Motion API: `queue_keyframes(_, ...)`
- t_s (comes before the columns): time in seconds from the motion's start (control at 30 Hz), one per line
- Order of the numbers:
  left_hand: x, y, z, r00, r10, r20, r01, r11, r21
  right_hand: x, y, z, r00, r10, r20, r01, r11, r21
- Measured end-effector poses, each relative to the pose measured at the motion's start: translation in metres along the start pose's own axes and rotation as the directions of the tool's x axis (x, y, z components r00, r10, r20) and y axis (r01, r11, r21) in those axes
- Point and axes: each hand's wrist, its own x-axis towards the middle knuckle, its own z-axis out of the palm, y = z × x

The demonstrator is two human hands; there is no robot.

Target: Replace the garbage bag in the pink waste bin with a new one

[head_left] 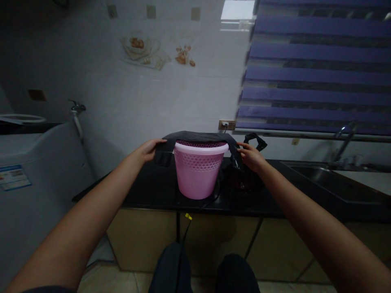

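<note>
One black plastic bag (198,136) draped over a pink basket (198,176)

Head view: the basket stands on the dark tabletop (152,191) at 12 o'clock from the wearer. The bag lies across its far rim, with a flap hanging at the basket's 9 o'clock side and a handle loop (255,141) rising at 2 o'clock. The bag should handle as light, soft and slippery, so its edge or handle looks the surest hold. The basket, perforated plastic, seems light and fairly stiff, best taken by its rolled rim.

The left hand (148,149) sits at the basket's 9 o'clock, fingers together and curled over the bag's edge. The right hand (252,156), at 3 o'clock, has its fingers against the bag near the rim — clamped or merely touching, I cannot tell. A dark bundle (242,181) lies just behind that hand.
</note>
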Motion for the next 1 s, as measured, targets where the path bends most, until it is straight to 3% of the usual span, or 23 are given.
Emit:
queue_keyframes(0.4, 0.001, -0.022, -0.012, 0.999, 0.023, 0.027, -0.021, 0.999, -0.046, -0.013, 0.011, -0.003, 1.000, 0.006, -0.008, -0.006, 0.999, 0.049)
queue_keyframes(1.0, 0.001, -0.049, -0.025, 0.991, 0.124, 0.058, -0.121, 0.991, -0.051, -0.024, 0.027, -0.009, 1.000, -0.016, -0.017, 0.016, 1.000, -0.008)
